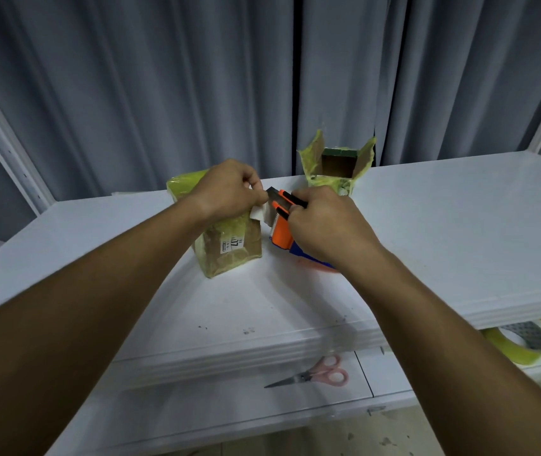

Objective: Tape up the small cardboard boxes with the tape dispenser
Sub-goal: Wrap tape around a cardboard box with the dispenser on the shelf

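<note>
Left hand [229,189] pinches the tape end at the top of the near cardboard box [229,240] on the desk [427,232], right hand [325,225] gripping the tape dispenser [282,230]; next, apparently, pulling tape across the flaps.

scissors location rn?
In the head view, the scissors lie on the lower white shelf, below the front edge of the top shelf, right of centre. A tape roll sits further right on the same level.
</note>
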`<action>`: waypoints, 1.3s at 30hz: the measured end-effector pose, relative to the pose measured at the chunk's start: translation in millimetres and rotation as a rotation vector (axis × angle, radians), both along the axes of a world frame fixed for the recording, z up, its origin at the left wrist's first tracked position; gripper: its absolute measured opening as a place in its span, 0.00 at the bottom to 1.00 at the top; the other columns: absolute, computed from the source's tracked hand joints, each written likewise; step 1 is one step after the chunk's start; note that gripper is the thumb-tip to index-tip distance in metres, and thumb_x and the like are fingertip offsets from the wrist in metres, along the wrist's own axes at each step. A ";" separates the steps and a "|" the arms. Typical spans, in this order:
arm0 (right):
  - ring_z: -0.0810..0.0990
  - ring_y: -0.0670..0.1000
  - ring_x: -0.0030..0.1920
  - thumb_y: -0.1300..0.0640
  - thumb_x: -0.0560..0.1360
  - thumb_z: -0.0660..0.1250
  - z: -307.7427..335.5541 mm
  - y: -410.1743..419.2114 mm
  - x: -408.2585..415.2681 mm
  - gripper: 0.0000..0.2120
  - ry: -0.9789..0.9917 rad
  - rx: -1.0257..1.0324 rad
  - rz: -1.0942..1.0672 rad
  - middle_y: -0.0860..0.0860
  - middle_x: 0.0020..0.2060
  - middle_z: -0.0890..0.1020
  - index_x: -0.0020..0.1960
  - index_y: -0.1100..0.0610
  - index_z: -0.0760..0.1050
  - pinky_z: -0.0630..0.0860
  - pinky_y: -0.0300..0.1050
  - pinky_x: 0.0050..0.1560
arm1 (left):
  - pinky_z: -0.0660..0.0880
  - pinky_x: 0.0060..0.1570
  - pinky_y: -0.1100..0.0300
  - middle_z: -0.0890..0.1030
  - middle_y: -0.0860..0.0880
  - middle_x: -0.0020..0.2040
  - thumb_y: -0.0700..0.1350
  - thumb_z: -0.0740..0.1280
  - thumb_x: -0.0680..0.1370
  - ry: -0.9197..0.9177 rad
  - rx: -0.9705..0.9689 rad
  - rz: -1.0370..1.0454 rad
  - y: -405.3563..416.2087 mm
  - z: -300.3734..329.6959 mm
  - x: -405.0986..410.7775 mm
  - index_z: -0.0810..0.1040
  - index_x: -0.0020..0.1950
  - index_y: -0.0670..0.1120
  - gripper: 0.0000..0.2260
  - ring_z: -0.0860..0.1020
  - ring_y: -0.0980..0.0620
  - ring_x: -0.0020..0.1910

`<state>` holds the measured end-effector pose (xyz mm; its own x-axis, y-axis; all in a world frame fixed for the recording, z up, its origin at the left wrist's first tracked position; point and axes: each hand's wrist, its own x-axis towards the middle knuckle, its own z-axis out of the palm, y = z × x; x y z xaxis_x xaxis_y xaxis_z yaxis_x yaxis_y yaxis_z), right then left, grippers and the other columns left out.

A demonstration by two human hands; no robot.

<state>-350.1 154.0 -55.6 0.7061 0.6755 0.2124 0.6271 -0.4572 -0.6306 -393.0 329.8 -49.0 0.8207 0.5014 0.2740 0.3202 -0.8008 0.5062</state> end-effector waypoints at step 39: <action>0.70 0.51 0.36 0.55 0.78 0.58 -8.5 3.3 0.1 0.11 -0.044 -0.021 0.037 0.52 0.35 0.74 0.51 0.56 0.78 0.60 0.42 0.30 | 0.70 0.41 0.61 0.73 0.52 0.43 0.41 0.69 0.76 -0.112 0.159 -0.072 -5.8 -15.5 -8.5 0.81 0.42 0.48 0.04 0.74 0.53 0.40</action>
